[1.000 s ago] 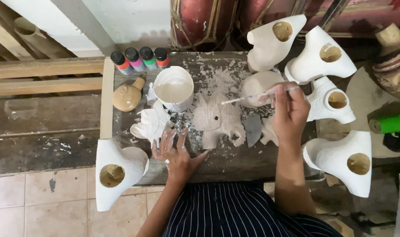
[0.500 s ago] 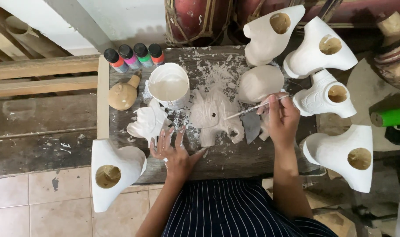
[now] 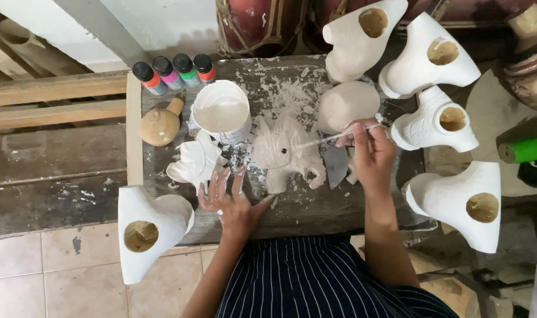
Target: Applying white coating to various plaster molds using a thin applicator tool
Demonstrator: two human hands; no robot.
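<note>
Worn wooden table over tiled floor, paint-splattered. Right hand is gripping brush at white figurine; left hand is lying open, flat, holding nothing.

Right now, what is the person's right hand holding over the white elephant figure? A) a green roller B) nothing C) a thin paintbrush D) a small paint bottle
C: the right hand pinches a thin paintbrush whose tip reaches the white elephant figure.

Soft, even daylight – faint shadows, no glare, sharp throughout – with slight wide-angle bending at the edges.
</note>
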